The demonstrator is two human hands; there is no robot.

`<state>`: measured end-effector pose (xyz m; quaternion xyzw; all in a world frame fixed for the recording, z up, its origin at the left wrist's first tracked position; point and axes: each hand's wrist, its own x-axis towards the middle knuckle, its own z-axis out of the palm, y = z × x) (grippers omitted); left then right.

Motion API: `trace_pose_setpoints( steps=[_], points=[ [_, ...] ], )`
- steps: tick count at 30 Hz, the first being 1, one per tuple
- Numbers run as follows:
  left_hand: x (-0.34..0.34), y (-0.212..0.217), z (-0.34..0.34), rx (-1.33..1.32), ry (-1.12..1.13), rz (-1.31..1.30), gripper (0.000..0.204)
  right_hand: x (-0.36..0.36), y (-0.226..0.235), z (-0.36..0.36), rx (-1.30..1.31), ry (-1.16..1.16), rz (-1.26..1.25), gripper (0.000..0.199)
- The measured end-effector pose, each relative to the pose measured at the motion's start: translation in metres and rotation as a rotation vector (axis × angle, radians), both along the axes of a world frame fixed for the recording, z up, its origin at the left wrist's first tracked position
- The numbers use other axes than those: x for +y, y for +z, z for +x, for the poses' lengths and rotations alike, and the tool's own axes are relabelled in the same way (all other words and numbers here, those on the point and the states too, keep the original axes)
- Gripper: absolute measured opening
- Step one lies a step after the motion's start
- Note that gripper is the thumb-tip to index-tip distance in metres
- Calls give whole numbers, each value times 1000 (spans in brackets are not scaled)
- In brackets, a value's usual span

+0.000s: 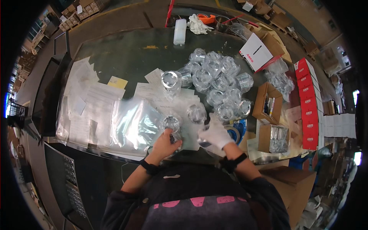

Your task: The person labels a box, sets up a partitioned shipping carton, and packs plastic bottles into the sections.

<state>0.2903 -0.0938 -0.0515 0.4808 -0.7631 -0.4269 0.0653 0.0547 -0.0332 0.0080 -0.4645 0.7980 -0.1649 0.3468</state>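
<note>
My bare left hand (164, 146) is closed on a shiny round metal part (171, 122) in clear plastic film, near the table's front edge. To its right, my white-gloved right hand (216, 134) curls its fingers round another shiny metal part (203, 142), mostly hidden beneath the glove. Just beyond, between the hands, lies a bagged round part (196, 113). Left of my left hand is a stack of flat clear plastic bags (134, 124). Farther off, several bagged metal parts (220, 78) sit heaped together, and one stands apart (171, 80) at their left.
Printed sheets (97, 103) lie under the table's clear cover. At the right are red-and-white boxes (306, 101), an open carton with pens (268, 101), a small carton of metal pieces (274, 138) and a tape roll (232, 134). A white bottle (179, 32) stands at the far edge.
</note>
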Motion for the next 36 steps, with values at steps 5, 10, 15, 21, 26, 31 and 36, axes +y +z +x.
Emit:
trace_pose_setpoints(
  steps=[5,10,15,21,26,31,36],
  points=[
    [-2,5,-9,-17,-7,16,66,35,-16,28,438,176,48,73],
    [0,6,-5,-25,2,-28,66,-34,19,14,537,321,-521,57],
    [-1,9,-11,-67,-5,-1,67,-94,-20,21,429,476,-58,51],
    [-4,12,-7,-122,18,79,65,-121,-5,9,369,468,62,49],
    [1,13,-21,-153,-41,28,63,-104,-8,8,493,374,73,49],
    [1,9,-12,-137,-24,46,65,-57,47,-2,319,175,-252,44],
    [0,6,-7,-100,4,4,65,58,111,-6,187,480,295,54]
  ],
)
